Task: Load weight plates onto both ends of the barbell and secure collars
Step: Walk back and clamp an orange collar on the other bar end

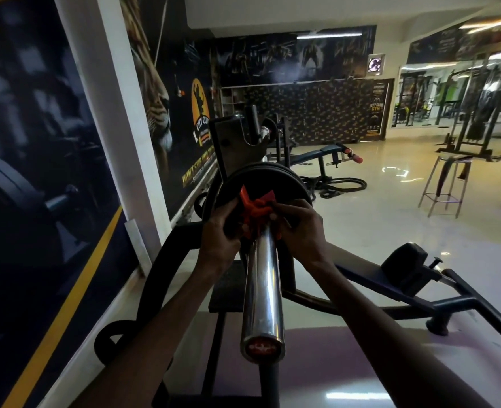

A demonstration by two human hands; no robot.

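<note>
A chrome barbell sleeve [262, 290] points toward me, its red end cap near the bottom centre. Black weight plates [275, 184] sit on the sleeve against the rack. An orange-red collar [255, 210] is on the sleeve just in front of the plates. My left hand [221, 231] grips the collar's left side with curled fingers. My right hand [298, 228] pinches its right handle. The collar's lower part is hidden by my fingers.
A dark bench-press frame [420, 284] stands below and to the right. A wall with posters runs close along the left. A decline bench [326, 156], coiled ropes [337, 185] and a metal stool [446, 184] stand on the shiny floor beyond.
</note>
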